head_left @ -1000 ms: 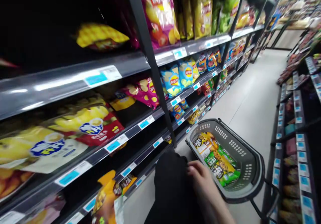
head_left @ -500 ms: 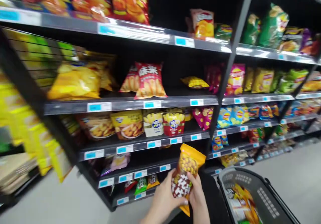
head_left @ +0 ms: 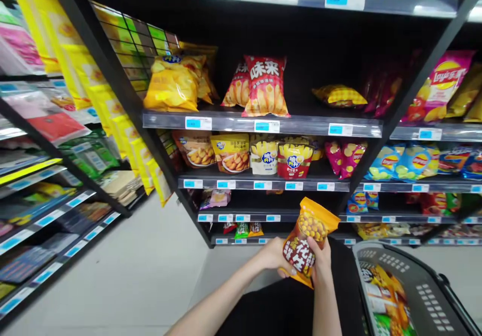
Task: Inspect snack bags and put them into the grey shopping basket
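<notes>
Snack shelves [head_left: 263,122] fill the aisle ahead. Both hands grip an orange peanut bag [head_left: 309,238] upright before the lowest shelves: left hand [head_left: 273,255] closed on its left edge, right hand [head_left: 322,263] on its right. Beside them sits a grey basket [head_left: 414,286].

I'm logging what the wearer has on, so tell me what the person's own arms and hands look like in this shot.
Both forearms are bare, with no sleeves in view. The left hand and right hand wear no gloves, and no rings, watch or bracelet can be seen. Dark black clothing shows below the arms.
</notes>
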`<control>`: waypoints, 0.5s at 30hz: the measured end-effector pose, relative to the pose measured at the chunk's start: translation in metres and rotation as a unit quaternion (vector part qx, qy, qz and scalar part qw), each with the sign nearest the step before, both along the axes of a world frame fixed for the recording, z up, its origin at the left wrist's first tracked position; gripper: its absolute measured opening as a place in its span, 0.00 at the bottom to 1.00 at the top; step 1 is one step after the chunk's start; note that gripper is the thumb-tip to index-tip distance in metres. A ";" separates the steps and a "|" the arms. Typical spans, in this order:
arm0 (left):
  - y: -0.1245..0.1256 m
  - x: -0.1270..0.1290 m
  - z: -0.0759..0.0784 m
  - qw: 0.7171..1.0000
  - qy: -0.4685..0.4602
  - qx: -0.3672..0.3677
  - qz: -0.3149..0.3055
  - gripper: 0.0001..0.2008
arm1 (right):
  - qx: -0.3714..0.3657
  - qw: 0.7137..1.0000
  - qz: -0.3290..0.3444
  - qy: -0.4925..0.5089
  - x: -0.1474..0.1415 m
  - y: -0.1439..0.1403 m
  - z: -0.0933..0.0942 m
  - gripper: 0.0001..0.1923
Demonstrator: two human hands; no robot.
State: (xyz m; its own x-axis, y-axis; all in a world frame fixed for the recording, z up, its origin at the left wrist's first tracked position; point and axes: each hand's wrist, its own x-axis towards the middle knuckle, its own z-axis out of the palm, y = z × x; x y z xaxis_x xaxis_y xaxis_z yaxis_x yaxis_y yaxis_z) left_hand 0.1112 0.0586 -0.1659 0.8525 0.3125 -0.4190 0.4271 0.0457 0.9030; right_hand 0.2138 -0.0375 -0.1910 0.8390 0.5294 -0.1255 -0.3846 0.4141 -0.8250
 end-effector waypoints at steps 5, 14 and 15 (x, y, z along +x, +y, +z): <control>0.002 0.003 -0.004 0.999 0.011 -0.034 0.032 0.21 | -0.015 0.999 -0.035 0.010 0.002 0.001 -0.001 0.37; -0.031 0.017 -0.012 0.963 -0.167 -0.152 0.146 0.26 | 0.031 0.978 -0.192 0.073 0.020 -0.009 -0.008 0.31; -0.033 0.017 -0.012 0.965 -0.161 -0.176 0.105 0.27 | 0.027 0.983 -0.171 0.066 0.022 -0.011 -0.011 0.30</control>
